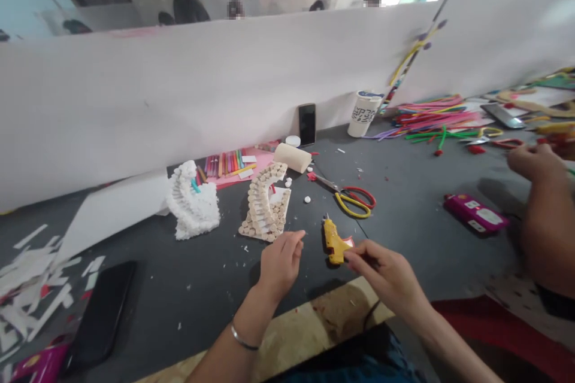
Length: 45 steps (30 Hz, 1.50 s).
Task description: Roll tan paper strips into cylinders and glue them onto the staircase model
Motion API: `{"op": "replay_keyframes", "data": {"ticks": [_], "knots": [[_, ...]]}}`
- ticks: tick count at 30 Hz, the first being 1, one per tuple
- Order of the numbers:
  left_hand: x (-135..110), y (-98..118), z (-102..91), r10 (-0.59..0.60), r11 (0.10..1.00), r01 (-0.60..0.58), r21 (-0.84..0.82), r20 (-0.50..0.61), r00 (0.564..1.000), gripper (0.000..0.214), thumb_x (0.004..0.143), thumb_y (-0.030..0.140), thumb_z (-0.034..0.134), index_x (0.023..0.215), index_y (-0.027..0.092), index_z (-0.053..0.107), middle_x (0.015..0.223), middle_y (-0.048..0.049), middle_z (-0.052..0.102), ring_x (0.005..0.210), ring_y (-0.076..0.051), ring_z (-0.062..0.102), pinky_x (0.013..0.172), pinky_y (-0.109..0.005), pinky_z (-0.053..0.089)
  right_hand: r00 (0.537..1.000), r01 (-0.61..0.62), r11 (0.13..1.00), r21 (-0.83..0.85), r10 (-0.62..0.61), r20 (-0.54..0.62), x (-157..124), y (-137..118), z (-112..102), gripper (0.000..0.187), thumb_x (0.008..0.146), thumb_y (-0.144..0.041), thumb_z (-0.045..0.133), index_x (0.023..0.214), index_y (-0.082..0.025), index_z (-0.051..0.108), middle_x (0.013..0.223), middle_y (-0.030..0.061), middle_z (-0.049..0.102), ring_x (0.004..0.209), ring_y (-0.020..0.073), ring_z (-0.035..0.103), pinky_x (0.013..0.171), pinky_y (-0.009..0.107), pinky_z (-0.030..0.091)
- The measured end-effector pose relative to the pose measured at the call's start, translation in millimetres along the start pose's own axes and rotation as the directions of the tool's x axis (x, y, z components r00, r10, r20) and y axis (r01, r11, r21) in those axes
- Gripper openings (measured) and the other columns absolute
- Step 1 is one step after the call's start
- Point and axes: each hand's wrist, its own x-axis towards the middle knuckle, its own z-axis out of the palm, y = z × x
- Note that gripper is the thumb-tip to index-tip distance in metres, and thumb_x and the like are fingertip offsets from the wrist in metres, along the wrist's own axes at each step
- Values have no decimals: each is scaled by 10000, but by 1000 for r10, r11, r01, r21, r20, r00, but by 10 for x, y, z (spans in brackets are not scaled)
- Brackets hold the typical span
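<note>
My left hand (281,260) hovers over the dark table (188,287), fingers pinched together near the front of a curved stair model of tan cork-like discs (266,203); whether it holds a small piece I cannot make out. My right hand (384,272) grips the back of a yellow glue gun (333,240), whose nozzle points away from me. A white foam stair model (192,203) stands to the left.
Red-and-yellow scissors (353,198), a foam roll (293,157), coloured markers (224,164), a propped phone (307,124) and a paper cup (363,114) lie beyond. A black phone (102,314) is front left. Another person's arm (543,215) works at right by a pink box (475,213).
</note>
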Motion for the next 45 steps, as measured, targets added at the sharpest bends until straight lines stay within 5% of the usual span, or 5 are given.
{"op": "replay_keyframes", "data": {"ticks": [7,11,20,39,45], "knots": [[-26,68,114,113,989,-106,-102,56,992,264,955,161,376,980,199,636,777,-15,724,655,-133,665,607,-233,476,983,71,988,-136,-92,-160,196,274,-354,455,935,-475,402,550,-239,454,494,-11,496,465,133,477,470,257,364],[-31,116,179,165,983,-160,-92,44,985,237,973,218,430,945,211,665,687,0,701,594,-120,643,554,-212,439,976,208,976,-58,-211,-48,651,235,-401,216,901,-404,496,911,-244,642,813,16,682,628,140,580,572,245,440],[-82,121,243,178,983,-176,57,-30,984,382,948,189,377,583,197,488,489,-2,541,436,-105,477,477,-284,239,927,374,871,-318,-349,134,1607,25,-88,162,909,-300,540,956,-236,680,913,19,711,778,155,631,673,237,448],[-183,143,364,113,980,-142,139,198,974,392,941,408,480,632,207,615,520,-10,606,475,-143,543,454,-265,232,975,219,828,-517,-169,143,2743,-109,811,758,718,-392,782,1383,-204,472,1337,189,556,1229,371,476,1014,478,351],[-207,97,341,90,987,-108,118,149,985,426,971,417,416,665,204,619,532,-13,612,502,-145,575,460,-256,284,996,60,924,-377,-29,89,2779,-205,613,492,888,-431,612,1243,-94,563,1228,181,614,1099,299,603,939,496,476]]}}
